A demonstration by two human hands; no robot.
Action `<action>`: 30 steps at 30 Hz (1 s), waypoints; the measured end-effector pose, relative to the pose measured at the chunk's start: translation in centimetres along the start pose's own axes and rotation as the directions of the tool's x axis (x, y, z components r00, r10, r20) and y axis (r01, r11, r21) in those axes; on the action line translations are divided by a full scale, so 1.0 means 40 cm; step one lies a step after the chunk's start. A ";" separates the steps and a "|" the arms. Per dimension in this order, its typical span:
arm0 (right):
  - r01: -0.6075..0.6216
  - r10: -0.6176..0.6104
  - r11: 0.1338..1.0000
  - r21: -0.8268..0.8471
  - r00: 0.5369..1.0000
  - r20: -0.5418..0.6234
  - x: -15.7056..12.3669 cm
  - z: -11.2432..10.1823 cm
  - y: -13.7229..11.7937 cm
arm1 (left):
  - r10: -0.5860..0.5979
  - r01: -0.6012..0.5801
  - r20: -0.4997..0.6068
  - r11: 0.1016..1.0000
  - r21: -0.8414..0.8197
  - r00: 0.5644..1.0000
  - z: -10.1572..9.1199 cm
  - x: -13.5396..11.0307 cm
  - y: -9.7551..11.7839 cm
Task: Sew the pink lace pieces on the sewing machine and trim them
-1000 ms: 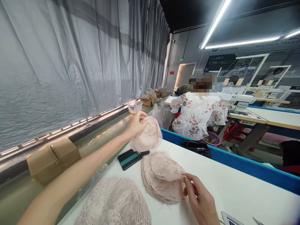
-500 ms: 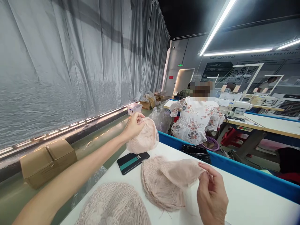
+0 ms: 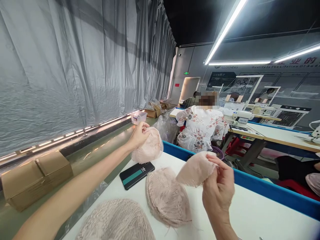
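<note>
A cardboard box (image 3: pixel 37 180) sits on the floor, left of the counter (image 3: pixel 262 216). A heap of lace (image 3: pixel 117 221) lies at the counter's near left corner. Above the far left edge, the left hand (image 3: pixel 138 135) has its fingers closed around the top of a bundle of lace cups (image 3: pixel 148 148), which hangs dome outward just over a dark phone (image 3: pixel 137 170). Right of the phone, a stack of lace cups (image 3: pixel 167 196) rests on the counter, domes up.

The right hand (image 3: pixel 218 190) holds a single lace cup (image 3: pixel 195 168) in the air above that stack, fingers pinched on its right end. Its long axis runs roughly along the far edge, and the free tip droops left. The lace looks light, limp and easy to snag, so it is best pinched at the stitched rim. Beyond the counter sits a person in a floral blouse (image 3: pixel 201 128).
</note>
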State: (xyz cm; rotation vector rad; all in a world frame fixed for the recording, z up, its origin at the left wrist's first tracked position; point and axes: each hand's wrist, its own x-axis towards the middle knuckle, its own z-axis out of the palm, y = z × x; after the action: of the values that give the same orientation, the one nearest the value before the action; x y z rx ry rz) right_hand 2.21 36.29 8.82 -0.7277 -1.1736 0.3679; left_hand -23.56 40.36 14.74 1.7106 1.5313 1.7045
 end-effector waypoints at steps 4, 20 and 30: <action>0.009 -0.017 0.997 0.078 0.995 0.102 0.027 0.067 -0.010 | -0.002 0.002 0.012 1.000 -0.018 1.000 -0.006 -0.005 -0.013; -0.380 0.333 0.886 0.264 0.920 0.207 0.061 0.025 -0.034 | -0.019 0.022 0.025 0.989 -0.148 1.000 0.005 -0.024 -0.009; -0.533 0.464 0.826 0.181 0.828 0.315 0.014 0.023 -0.126 | -0.050 0.054 0.044 0.992 -0.111 0.998 -0.067 -0.065 0.102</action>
State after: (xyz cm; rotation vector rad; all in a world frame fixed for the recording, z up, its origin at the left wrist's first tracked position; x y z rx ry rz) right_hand 1.04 33.30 12.85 -0.7651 -1.1321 1.0765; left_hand -23.28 35.44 17.27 1.6254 1.4209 1.6854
